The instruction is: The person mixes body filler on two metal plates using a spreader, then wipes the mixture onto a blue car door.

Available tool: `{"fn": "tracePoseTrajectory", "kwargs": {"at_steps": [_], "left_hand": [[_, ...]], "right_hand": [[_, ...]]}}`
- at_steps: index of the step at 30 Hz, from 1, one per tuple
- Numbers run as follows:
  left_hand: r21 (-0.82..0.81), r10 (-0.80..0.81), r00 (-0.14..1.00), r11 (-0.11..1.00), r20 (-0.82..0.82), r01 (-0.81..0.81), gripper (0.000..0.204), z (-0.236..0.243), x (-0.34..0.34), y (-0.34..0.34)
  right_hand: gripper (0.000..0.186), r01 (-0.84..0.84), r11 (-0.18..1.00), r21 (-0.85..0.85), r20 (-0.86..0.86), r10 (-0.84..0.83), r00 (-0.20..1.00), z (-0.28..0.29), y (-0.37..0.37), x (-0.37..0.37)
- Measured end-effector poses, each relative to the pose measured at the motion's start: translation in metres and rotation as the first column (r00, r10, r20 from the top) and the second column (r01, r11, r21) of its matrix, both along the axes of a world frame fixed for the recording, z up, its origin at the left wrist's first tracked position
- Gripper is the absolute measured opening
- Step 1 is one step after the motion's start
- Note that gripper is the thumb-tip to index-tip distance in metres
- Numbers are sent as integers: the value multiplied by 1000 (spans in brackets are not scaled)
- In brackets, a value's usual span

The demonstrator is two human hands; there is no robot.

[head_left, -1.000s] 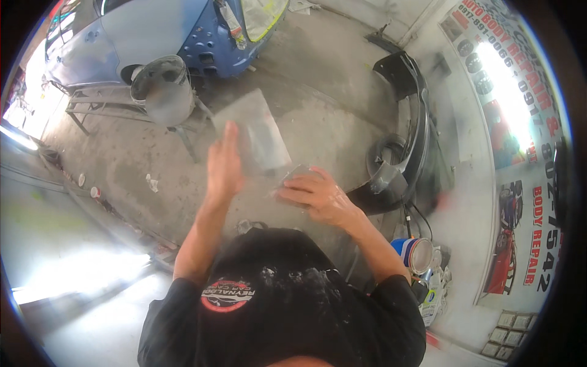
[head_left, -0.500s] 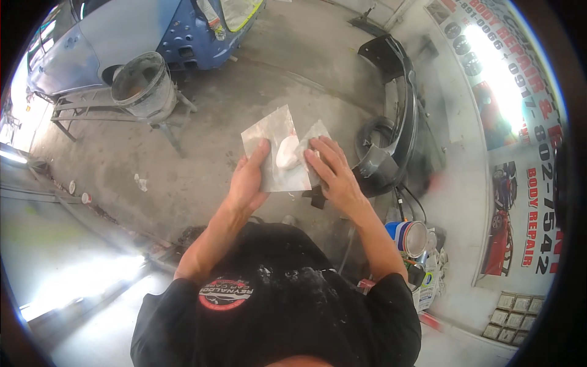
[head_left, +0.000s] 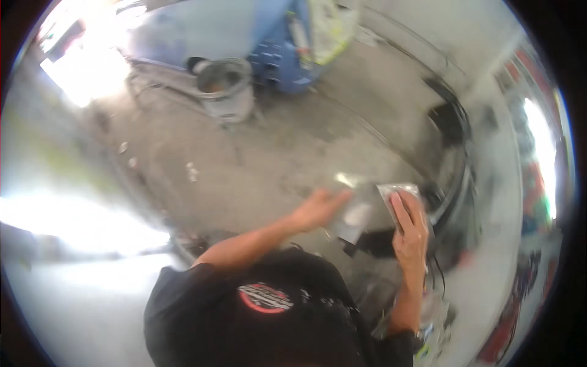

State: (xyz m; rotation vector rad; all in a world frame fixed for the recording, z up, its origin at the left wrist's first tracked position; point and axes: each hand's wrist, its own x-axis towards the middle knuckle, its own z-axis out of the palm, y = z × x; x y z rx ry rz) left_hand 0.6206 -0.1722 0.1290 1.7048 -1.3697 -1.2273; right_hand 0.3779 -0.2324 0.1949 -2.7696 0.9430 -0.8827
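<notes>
My left hand (head_left: 319,210), smeared by motion, is closed on the edge of a thin flat plate (head_left: 348,233). A lump of white paste (head_left: 358,214) sits on that plate, whose outline is blurred. To the right, my right hand (head_left: 411,231) grips a thin, greyish flat spreader (head_left: 387,200), its fingers laid along the face. Plate and spreader are apart, with a small gap between them.
A blue car body (head_left: 208,30) stands at the far left, with a grey bucket (head_left: 229,107) on a stand before it. A dark bumper (head_left: 468,159) lies along the right wall. Small scraps (head_left: 192,172) dot the floor.
The view has swung, and both hands now appear farther right. The spreader has come away from the paste and plate, and my right hand is raised apart from my left.
</notes>
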Motion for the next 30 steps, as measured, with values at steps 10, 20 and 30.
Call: {"fn": "tracePoseTrajectory", "kwargs": {"at_steps": [10,20,30], "left_hand": [[-3,457,872,885,-175,-465,53,6,-9,0],[372,389,14,890,-921,-264,44,-7,14,8],[299,405,212,866,-889,-400,44,-25,22,21]], "right_hand": [[54,-339,933,119,-387,358,850,-63,40,26],[63,-348,902,256,497,186,848,-19,32,51],[59,-53,999,-8,-301,49,952,-71,17,39]]}}
